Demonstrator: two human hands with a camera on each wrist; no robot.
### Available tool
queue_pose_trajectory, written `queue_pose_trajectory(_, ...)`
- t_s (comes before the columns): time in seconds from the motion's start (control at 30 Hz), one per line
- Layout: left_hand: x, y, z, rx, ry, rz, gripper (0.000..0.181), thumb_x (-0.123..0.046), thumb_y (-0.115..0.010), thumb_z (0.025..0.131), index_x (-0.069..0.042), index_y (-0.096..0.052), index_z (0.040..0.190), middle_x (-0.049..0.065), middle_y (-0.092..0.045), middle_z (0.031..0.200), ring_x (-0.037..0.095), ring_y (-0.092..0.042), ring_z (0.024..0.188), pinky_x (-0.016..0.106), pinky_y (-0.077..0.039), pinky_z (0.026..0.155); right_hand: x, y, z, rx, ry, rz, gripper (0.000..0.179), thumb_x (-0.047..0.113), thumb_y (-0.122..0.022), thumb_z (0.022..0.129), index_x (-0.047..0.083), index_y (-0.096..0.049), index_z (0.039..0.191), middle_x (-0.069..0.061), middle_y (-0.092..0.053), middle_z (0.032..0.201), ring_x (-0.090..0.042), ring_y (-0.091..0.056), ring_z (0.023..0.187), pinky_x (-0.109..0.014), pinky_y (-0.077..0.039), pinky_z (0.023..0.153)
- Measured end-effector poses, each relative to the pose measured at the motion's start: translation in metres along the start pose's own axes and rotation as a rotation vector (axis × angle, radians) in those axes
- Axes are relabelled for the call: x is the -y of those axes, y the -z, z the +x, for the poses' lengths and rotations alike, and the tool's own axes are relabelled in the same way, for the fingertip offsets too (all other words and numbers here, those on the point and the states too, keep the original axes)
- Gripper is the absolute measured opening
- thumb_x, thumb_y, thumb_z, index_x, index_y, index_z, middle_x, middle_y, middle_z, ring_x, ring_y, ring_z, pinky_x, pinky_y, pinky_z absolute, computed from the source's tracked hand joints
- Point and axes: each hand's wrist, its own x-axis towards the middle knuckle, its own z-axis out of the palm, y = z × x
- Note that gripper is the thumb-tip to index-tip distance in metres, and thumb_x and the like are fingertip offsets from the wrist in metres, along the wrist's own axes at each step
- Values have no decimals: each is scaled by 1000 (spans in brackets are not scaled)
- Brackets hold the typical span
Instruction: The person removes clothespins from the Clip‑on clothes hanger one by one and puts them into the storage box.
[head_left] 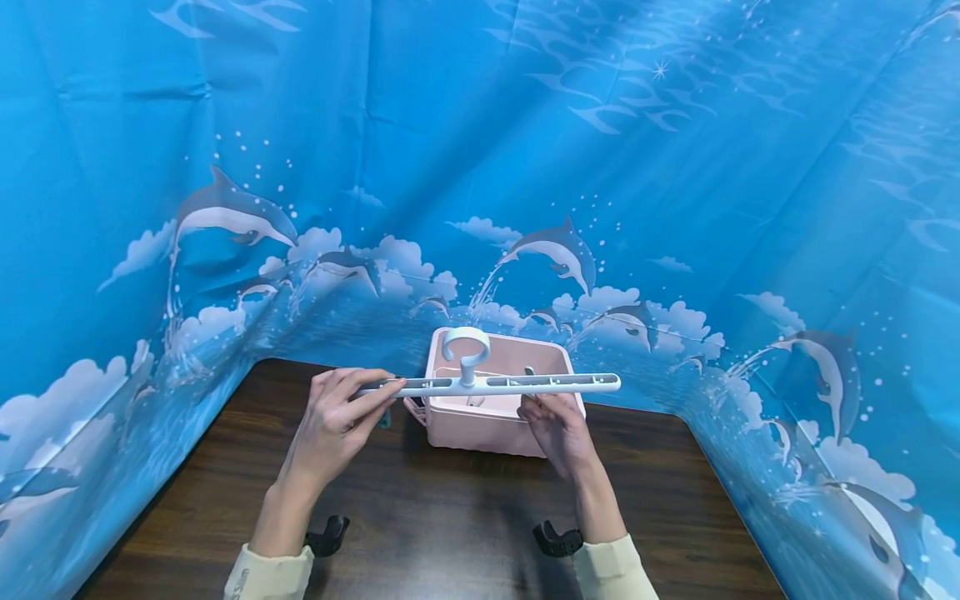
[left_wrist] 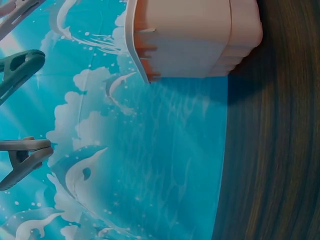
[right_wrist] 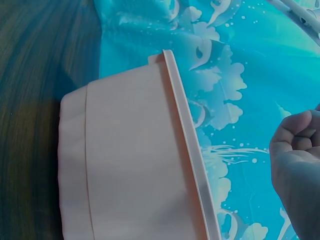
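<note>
A pale blue-white clothes hanger (head_left: 555, 384) with a round hook is held level above the table. My left hand (head_left: 333, 421) pinches its left end between thumb and fingers. Clips hang near that end: in the left wrist view, a green clip (left_wrist: 22, 70), a grey clip (left_wrist: 27, 156) and a pinkish one (left_wrist: 15, 17). My right hand (head_left: 558, 429) has its fingers curled at the underside of the hanger's right half; the fingertips are partly hidden. In the right wrist view the right hand (right_wrist: 300, 155) is curled below the bar.
Behind the hanger a pink basket (head_left: 480, 429) stands on the dark wooden table (head_left: 435, 517); small items inside it are partly hidden. A blue dolphin-print curtain (head_left: 450, 167) surrounds the table's back and sides. Black straps (head_left: 327, 536) are on both wrists.
</note>
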Motion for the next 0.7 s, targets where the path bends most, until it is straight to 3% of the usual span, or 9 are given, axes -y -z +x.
queue_pose_trajectory(0.2,0,1,0,3,2,6,45,-48,-52,111,-18,-80,130,6,-77,118,28,-62,113,49,-37,98,1,1,-1,-4,-21,5,35,10,-39,114,11,-73,104,-3,-36,76,-21,-32,75,-34,-32,80)
queue_pose_trajectory(0.43,-1,3,0,16,17,11,47,-50,-51,111,-18,-80,130,7,-77,119,28,-61,114,49,-37,99,1,-1,-1,10,-16,11,36,10,-37,114,10,-69,98,-4,-33,75,-21,-30,73,-38,-25,80)
queue_pose_trajectory(0.7,-2,3,1,6,17,14,48,-50,-51,111,-17,-80,129,8,-76,119,29,-61,114,49,-37,99,5,-3,-2,-30,-38,-16,36,12,-39,114,13,-67,92,-3,-36,75,-21,-32,72,-35,-29,77)
